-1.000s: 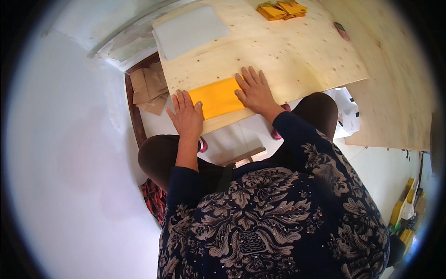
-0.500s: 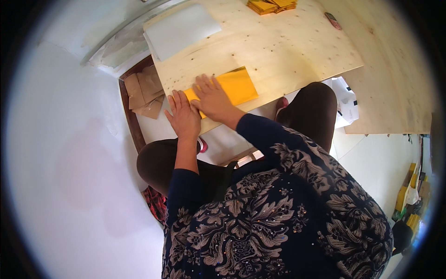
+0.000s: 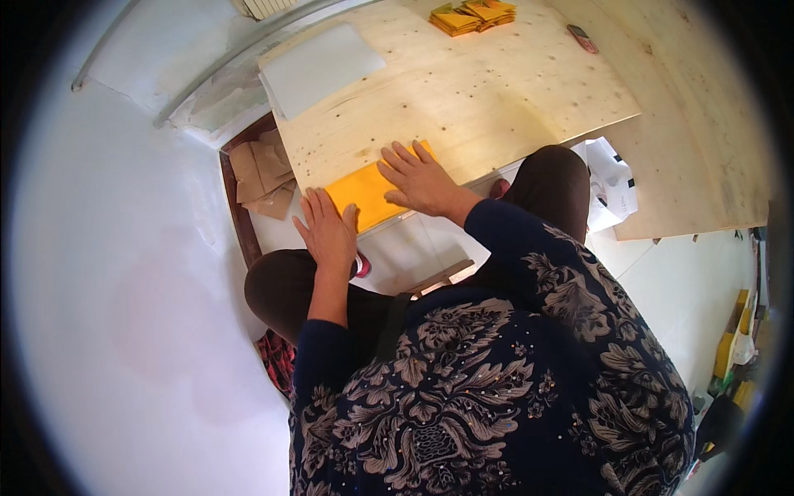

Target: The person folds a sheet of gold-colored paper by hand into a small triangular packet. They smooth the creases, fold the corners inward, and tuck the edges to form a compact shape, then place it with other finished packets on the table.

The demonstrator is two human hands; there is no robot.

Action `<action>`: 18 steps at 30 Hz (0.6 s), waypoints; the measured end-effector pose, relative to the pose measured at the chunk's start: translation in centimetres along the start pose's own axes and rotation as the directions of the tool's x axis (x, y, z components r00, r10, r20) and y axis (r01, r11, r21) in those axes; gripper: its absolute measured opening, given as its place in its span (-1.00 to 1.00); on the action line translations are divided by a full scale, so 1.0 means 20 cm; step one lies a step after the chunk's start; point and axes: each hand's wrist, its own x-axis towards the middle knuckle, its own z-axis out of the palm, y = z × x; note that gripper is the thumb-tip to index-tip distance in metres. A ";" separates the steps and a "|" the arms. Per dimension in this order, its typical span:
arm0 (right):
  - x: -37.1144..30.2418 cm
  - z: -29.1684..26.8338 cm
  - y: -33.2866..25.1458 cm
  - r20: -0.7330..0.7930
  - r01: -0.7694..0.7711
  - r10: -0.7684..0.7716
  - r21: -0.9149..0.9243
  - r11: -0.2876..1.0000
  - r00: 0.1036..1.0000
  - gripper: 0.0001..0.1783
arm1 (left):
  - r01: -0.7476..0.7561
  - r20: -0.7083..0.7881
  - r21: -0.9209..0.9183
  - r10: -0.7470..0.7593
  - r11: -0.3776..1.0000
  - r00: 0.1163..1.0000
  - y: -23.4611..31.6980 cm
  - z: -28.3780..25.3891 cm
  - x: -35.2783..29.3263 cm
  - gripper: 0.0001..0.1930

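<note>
A flat strip of folded yellow-orange paper (image 3: 364,195) lies along the near edge of the wooden table (image 3: 463,107). On its left end rests my left hand (image 3: 328,231), fingers spread and thumb out toward the middle of the strip. My right hand (image 3: 422,183) lies flat across the right end, fingers stretched out and covering most of that part. Between the two hands the strip's smooth face shows. Neither hand is wrapped round anything.
Pale sheets (image 3: 318,68) lie at the table's far left. A stack of folded yellow-orange paper (image 3: 473,16) sits at the far edge, with a small handheld phone (image 3: 582,39) to its right. Brown paper pieces (image 3: 260,178) are left of the table, a white bag (image 3: 610,186) below its right side.
My right hand has slid rightward along the paper, away from my left hand, onto its right end. My left hand stays at the left end. The view has shifted slightly.
</note>
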 end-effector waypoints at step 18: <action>-0.05 0.02 0.01 -0.093 -0.007 0.010 0.029 1.000 0.996 -0.43 | 0.084 0.027 -0.035 -0.083 0.996 0.996 -0.03 0.04 -0.03 -0.27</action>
